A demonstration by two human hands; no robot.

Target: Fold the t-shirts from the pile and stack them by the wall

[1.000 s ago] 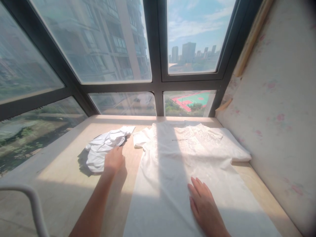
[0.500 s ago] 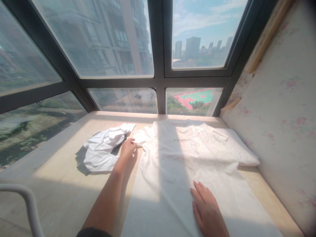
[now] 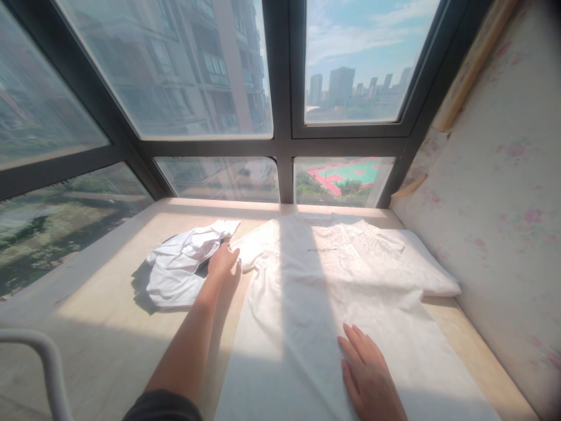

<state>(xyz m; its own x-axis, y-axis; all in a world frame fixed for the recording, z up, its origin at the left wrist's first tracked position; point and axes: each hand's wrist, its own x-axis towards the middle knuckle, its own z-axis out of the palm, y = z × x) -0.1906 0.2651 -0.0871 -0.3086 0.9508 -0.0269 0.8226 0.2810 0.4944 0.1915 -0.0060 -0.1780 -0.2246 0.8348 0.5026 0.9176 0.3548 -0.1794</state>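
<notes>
A white T-shirt (image 3: 307, 298) with small dark lettering on its chest lies spread over the ledge, its collar end toward the windows. At its left sleeve, my left hand (image 3: 223, 260) has its fingers closed on the sleeve's edge. My right hand (image 3: 366, 365) rests flat on the lower middle of the shirt, fingers stretched out. Just left of my left hand lies a crumpled white garment (image 3: 177, 275) with some dark fabric under it.
A folded white cloth (image 3: 432, 269) lies partly under the shirt at the right, near the flowered wall (image 3: 495, 234). Dark window frames (image 3: 210, 147) border the ledge (image 3: 100, 345). A curved white tube (image 3: 48, 356) stands at lower left.
My left hand has moved slightly left, and the shirt's left sleeve is now drawn out further and flatter. My right hand has stayed in place.
</notes>
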